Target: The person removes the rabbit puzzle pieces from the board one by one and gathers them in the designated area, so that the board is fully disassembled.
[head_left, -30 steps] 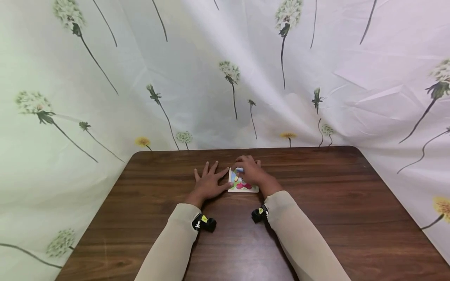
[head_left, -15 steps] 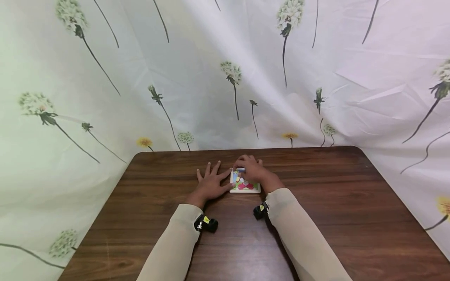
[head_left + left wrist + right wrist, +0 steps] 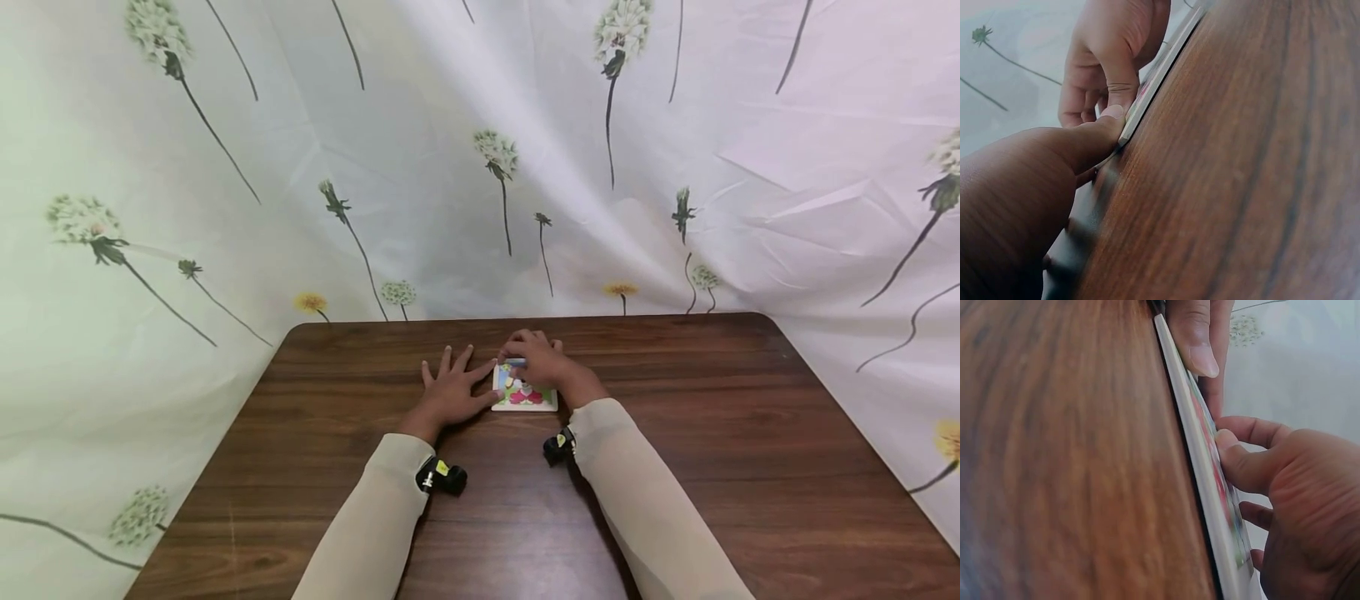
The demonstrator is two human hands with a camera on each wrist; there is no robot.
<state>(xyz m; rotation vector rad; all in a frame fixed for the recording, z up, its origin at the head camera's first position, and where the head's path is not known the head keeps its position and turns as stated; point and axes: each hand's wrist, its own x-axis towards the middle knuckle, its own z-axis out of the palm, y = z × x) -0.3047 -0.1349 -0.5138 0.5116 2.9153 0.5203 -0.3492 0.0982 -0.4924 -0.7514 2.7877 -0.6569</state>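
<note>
A small, flat picture board [image 3: 525,402] with a pale rim lies on the table; it looks like a tray puzzle with a red, green and blue picture. My left hand [image 3: 447,395] lies at its left side, fingers spread on the table, the thumb resting on the board's left edge. Over the board's upper part is my right hand [image 3: 542,362], fingers bent and tips on the picture. In the right wrist view its thumb [image 3: 1235,459] and forefinger come close together at the board's surface. Whether a loose piece lies between them is hidden.
The brown wooden table [image 3: 315,475] has rounded far corners. Right behind its far edge hangs a pale curtain [image 3: 420,200] with a dandelion print. Black wrist cameras sit at both cuffs, including the left camera [image 3: 442,477].
The whole scene has shifted slightly to the right in the head view. Both hands keep nearly the same places on the board, with no plain change in their hold.
</note>
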